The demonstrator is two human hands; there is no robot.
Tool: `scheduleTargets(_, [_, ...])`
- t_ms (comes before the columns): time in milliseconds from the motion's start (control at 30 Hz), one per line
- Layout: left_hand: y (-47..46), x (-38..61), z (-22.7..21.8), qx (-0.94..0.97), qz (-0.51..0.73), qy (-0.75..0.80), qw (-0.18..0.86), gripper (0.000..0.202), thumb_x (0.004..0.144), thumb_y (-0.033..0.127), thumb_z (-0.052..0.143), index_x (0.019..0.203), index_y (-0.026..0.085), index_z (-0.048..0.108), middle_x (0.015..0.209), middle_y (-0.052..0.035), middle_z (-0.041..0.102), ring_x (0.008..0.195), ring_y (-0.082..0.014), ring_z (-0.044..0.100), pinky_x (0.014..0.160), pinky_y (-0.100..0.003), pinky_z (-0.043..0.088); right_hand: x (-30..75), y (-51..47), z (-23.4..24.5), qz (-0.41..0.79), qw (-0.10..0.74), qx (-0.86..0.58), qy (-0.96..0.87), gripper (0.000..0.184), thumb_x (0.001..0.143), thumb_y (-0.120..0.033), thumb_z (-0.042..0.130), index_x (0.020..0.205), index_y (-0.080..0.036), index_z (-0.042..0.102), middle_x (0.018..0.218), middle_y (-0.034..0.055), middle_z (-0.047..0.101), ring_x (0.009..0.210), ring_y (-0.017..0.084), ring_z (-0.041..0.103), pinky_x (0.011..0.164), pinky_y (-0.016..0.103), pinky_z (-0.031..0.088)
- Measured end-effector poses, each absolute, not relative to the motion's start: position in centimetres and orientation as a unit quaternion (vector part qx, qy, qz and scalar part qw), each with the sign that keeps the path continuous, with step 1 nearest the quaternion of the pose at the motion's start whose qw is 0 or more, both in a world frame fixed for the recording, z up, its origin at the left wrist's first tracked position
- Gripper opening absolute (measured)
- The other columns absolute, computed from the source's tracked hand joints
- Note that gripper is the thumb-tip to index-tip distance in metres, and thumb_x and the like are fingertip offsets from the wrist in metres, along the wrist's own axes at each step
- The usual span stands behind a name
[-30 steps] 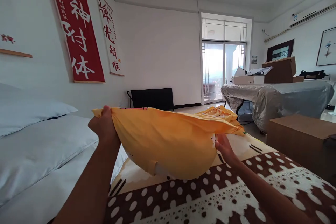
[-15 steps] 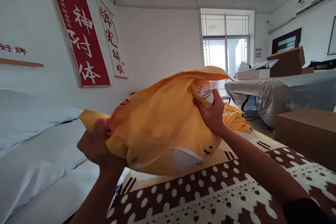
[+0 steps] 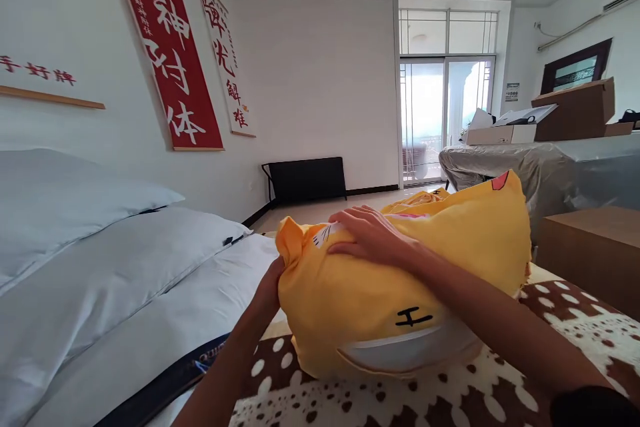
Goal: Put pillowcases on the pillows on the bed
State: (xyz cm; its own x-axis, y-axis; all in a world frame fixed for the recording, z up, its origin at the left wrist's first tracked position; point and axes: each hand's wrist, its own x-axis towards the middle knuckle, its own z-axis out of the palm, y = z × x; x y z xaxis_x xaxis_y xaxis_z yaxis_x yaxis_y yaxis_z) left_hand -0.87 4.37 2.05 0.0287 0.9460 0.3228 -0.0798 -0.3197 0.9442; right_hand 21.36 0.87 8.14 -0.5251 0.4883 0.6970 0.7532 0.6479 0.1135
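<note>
A plump pillow in a yellow cartoon-print pillowcase (image 3: 400, 293) rests on the brown-and-cream dotted blanket (image 3: 450, 400). A white inner pillow shows at the case's open lower edge. My right hand (image 3: 370, 237) lies flat on top of the pillow with fingers stretched out. My left hand (image 3: 270, 287) presses against the pillow's left end; its fingers are mostly hidden behind the fabric. Another piece of yellow cloth (image 3: 415, 199) peeks out behind the pillow.
White pillows (image 3: 75, 213) and a white sheet lie at the left against the wall with red banners (image 3: 170, 53). A cardboard box (image 3: 590, 247) stands at the right. Behind it is a plastic-covered table (image 3: 540, 167) with boxes. A black rack (image 3: 305, 180) stands by the far wall.
The pillow has come down from mid-air onto the blanket. My right hand let go of its grip on the far end and now lies flat on top.
</note>
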Motion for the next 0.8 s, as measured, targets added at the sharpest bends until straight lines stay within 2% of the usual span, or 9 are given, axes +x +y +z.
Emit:
scheduleTargets(67, [4.3,-1.1,2.3,0.563,0.572,0.344,0.489,0.068,0.058,0.07,0.062,0.097,0.014,0.066,0.089,-0.0114,0.071,0.091,-0.0302,0.064,0.077,-0.04,0.053,21.1,0.3,8.3,-0.259,0.313,-0.395,-0.824,0.039,0.089,-0.052,0.049,0.101,-0.016,0.06,0.103,0.0106,0.063,0.098,0.023,0.054,0.088,0.036,0.034])
scheduleTargets(167, [4.3,-1.3,2.8,0.594,0.532,0.337,0.5,0.072,0.056,0.06,0.072,0.108,0.012,0.061,0.099,-0.0139,0.07,0.094,-0.032,0.064,0.078,-0.04,0.052,20.5,-0.9,7.7,-0.294,0.302,-0.467,-0.778,0.034,0.093,-0.044,0.043,0.089,-0.016,0.062,0.095,0.0125,0.063,0.093,0.025,0.053,0.085,0.039,0.032])
scheduleTargets(300, [3.7,-0.8,4.2,0.639,0.453,0.352,0.512,0.067,0.059,0.048,0.076,0.114,0.013,0.059,0.108,-0.0145,0.068,0.098,-0.0322,0.064,0.083,-0.041,0.052,20.0,-1.1,6.4,-0.212,0.301,-0.474,-0.8,0.016,0.09,-0.027,0.048,0.085,-0.018,0.06,0.09,0.0073,0.063,0.088,0.021,0.054,0.081,0.034,0.033])
scheduleTargets(400, [2.9,0.1,5.0,0.669,0.425,0.349,0.5,0.06,0.058,0.044,0.078,0.11,0.016,0.062,0.107,-0.0122,0.069,0.102,-0.0325,0.062,0.084,-0.041,0.052,19.8,0.0,6.4,-0.138,0.323,-0.467,-0.811,0.006,0.083,-0.023,0.053,0.08,-0.019,0.057,0.085,0.0038,0.063,0.083,0.019,0.055,0.075,0.029,0.034])
scheduleTargets(467, [2.6,0.9,4.9,0.699,0.425,0.356,0.451,0.054,0.058,0.04,0.078,0.105,0.017,0.064,0.105,-0.011,0.069,0.102,-0.0327,0.062,0.083,-0.041,0.052,19.5,0.8,6.5,-0.102,0.324,-0.477,-0.811,0.002,0.078,-0.021,0.054,0.08,-0.02,0.055,0.081,0.0021,0.064,0.077,0.017,0.055,0.066,0.027,0.032])
scheduleTargets(600, [2.7,2.4,3.8,0.74,0.471,0.366,0.311,0.052,0.059,0.036,0.078,0.105,0.018,0.063,0.11,-0.0096,0.067,0.105,-0.0306,0.061,0.09,-0.04,0.048,19.2,2.0,5.8,-0.111,0.308,-0.507,-0.797,0.011,0.074,-0.017,0.05,0.084,-0.022,0.053,0.079,0.002,0.064,0.067,0.017,0.054,0.056,0.026,0.024])
scheduleTargets(700, [3.5,2.1,3.0,0.746,0.503,0.367,0.235,0.05,0.066,0.04,0.072,0.109,0.017,0.06,0.111,-0.0099,0.065,0.104,-0.0278,0.06,0.093,-0.04,0.045,19.4,2.2,5.1,-0.117,0.353,-0.499,-0.783,0.008,0.076,-0.019,0.05,0.084,-0.021,0.052,0.077,0.0016,0.062,0.067,0.016,0.052,0.057,0.026,0.025])
scheduleTargets(767, [3.9,1.1,2.5,0.719,0.549,0.386,0.177,0.044,0.074,0.042,0.064,0.11,0.017,0.056,0.108,-0.0096,0.064,0.099,-0.0253,0.061,0.087,-0.038,0.047,19.8,2.2,5.0,-0.062,0.405,-0.467,-0.784,0.005,0.079,-0.026,0.052,0.08,-0.021,0.051,0.075,-0.0007,0.06,0.066,0.014,0.05,0.059,0.025,0.028])
scheduleTargets(800, [3.9,0.6,2.2,0.686,0.595,0.402,0.118,0.042,0.077,0.041,0.061,0.111,0.018,0.054,0.108,-0.0096,0.063,0.097,-0.0245,0.06,0.084,-0.038,0.047,20.0,2.2,5.0,-0.026,0.43,-0.45,-0.782,0.01,0.079,-0.029,0.054,0.077,-0.021,0.05,0.072,-0.002,0.058,0.065,0.013,0.048,0.06,0.024,0.03])
